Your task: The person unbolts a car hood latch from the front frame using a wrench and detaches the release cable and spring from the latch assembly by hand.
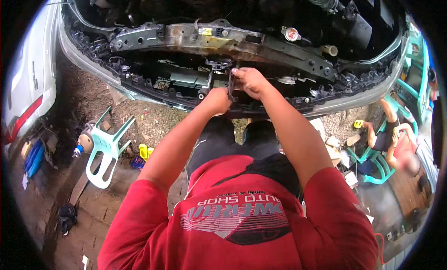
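My left hand (218,102) is closed, its fingertips at the lower end of a dark metal bar (230,86) in the middle of a car's open front. Just right of it, my right hand (251,82) pinches the upper part of the same bar between thumb and fingers. The palm side of both hands is hidden. A latch (219,63) sits just above the hands, under the worn metal radiator support (186,37). A thin upright metal strut (210,78) stands left of the bar, above my left hand.
A radiator cap (291,34) sits behind the support. The black front edge (158,96) of the car runs before me. A green plastic chair (104,151) stands at left, near a white vehicle (32,74). Another person (402,149) sits at right.
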{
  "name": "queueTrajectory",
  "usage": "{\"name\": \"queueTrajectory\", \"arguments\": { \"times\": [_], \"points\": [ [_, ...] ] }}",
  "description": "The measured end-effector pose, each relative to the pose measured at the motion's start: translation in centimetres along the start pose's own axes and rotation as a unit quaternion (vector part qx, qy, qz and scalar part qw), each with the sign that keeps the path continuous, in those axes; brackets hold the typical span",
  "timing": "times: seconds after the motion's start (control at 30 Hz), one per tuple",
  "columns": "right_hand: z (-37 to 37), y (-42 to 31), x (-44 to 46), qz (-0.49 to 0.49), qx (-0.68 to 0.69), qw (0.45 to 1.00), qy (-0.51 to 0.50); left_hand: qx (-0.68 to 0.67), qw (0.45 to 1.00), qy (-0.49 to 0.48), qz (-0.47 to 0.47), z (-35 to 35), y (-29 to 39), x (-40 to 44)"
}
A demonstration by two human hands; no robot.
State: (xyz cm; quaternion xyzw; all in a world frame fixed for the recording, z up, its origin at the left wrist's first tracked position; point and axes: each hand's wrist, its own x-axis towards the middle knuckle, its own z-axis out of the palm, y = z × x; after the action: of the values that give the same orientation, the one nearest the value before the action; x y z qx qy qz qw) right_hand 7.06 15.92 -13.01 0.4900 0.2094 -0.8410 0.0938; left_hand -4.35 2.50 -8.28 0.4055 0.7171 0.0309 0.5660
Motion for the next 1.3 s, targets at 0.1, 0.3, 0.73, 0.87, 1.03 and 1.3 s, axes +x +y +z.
{"name": "queueTrajectory", "arguments": {
  "times": [0.1,0.3,0.73,0.87,1.03,1.3],
  "points": [
    [-0.3,0.5,0.5,-0.025,0.049,0.999,0.001,-0.026,0.998,0.024,-0.043,0.6,0.2,0.2],
    [-0.6,-0.1,-0.2,-0.006,0.015,1.0,-0.023,0.021,0.989,0.139,-0.054,1.8,1.2,-0.6],
    [-1.6,1.4,0.6,-0.038,0.055,0.997,-0.036,-0.008,0.996,0.083,-0.044,1.3,-0.4,0.7],
    [-1.4,1.2,0.6,-0.034,0.048,0.998,-0.032,0.009,0.998,0.059,-0.022,0.9,-0.9,0.9],
    [-0.9,1.0,0.2,-0.047,0.0,0.999,0.004,0.011,0.998,0.058,-0.015,1.2,-0.8,0.8],
    [-1.1,1.1,0.3,-0.042,0.031,0.999,0.007,0.063,0.983,0.1,-0.142,2.0,2.0,-0.3]
  ]
}}
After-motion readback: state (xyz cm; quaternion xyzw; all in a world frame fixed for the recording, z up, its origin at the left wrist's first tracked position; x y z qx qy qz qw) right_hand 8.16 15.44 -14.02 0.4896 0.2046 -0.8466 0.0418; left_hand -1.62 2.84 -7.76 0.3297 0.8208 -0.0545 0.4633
